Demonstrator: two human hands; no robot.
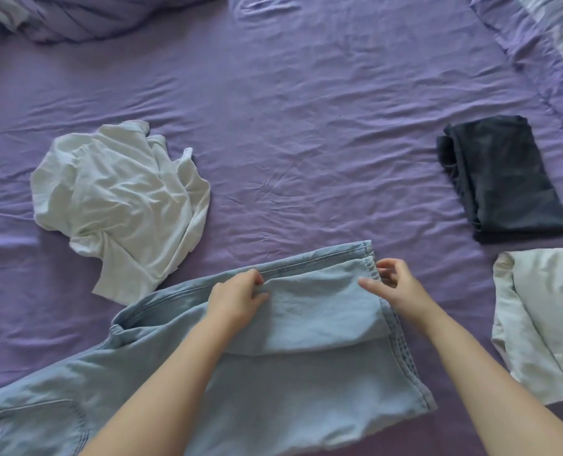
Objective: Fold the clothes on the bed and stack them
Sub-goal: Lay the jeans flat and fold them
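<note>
Lying across the lower middle of the frame on the purple-sheeted bed (306, 110), the light blue denim jeans (290, 373) have 1 leg end folded back. The left hand (237, 297) pinches that fold's upper edge; the right hand (395, 287) nips the hem corner between curled fingers (383, 269). A crumpled white shirt (118, 205) lies at left, a folded dark garment (504, 179) at right, a folded cream garment (543, 320) below it.
</note>
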